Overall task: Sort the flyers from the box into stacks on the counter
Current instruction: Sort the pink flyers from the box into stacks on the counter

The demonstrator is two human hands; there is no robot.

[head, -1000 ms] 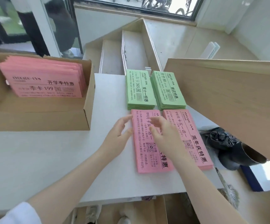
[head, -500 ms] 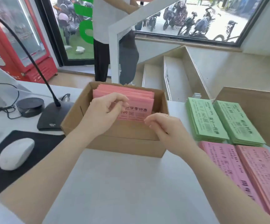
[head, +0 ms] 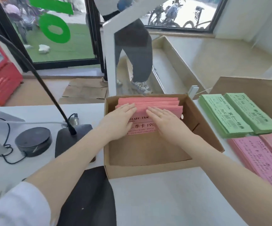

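White bench [head: 156, 201] | box [head: 148, 171]: pink flyers [head: 150, 101] "季卡 199" | left hand [head: 120, 120], right hand [head: 166, 121] flat, fingers straight | 2 green stacks [head: 239, 115], 2 pink stacks [head: 262, 159]

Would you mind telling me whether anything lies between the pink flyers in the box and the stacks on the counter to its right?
Only the box's right wall stands between the pink flyers and the stacks; lifted over it, nothing else visible blocks them. Both the left hand and right hand already rest on the flyers.

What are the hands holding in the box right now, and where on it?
Nothing is gripped. The left hand and right hand lie flat, fingers straight, on the front face of the pink flyers standing in the box.
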